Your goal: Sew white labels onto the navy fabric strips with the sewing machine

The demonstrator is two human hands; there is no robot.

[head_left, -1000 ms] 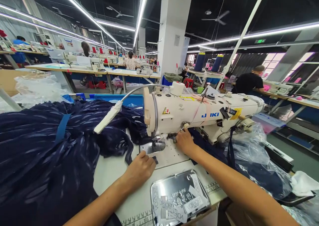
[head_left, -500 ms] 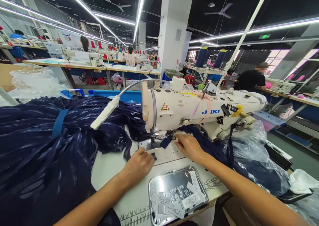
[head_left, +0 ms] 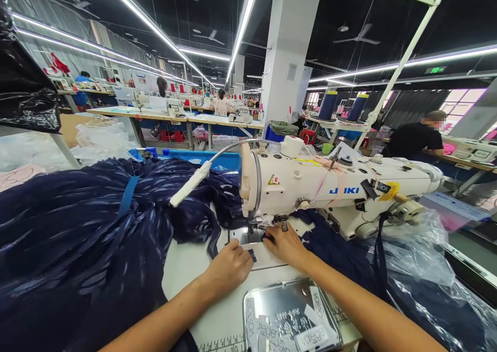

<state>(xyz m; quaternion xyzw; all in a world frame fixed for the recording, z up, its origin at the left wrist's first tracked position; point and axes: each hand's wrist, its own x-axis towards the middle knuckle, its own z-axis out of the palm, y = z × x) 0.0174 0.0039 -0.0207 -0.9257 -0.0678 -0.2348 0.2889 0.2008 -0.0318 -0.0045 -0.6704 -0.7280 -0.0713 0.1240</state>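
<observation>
Head view: left hand (head_left: 232, 265) near needle plate (head_left: 238, 236), fingers curled, dark tab (head_left: 253, 255) beside them; right hand (head_left: 286, 246) under machine (head_left: 287, 178), fingers bent. Cannot tell whether either grasps anything. Navy cloth (head_left: 77, 248) heaped left on tabletop (head_left: 182, 269); tray (head_left: 269, 296) near hands.

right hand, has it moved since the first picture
Yes. Judged against the sewing machine, the right hand has moved down and left, from the round knob towards the metal plate.
</observation>
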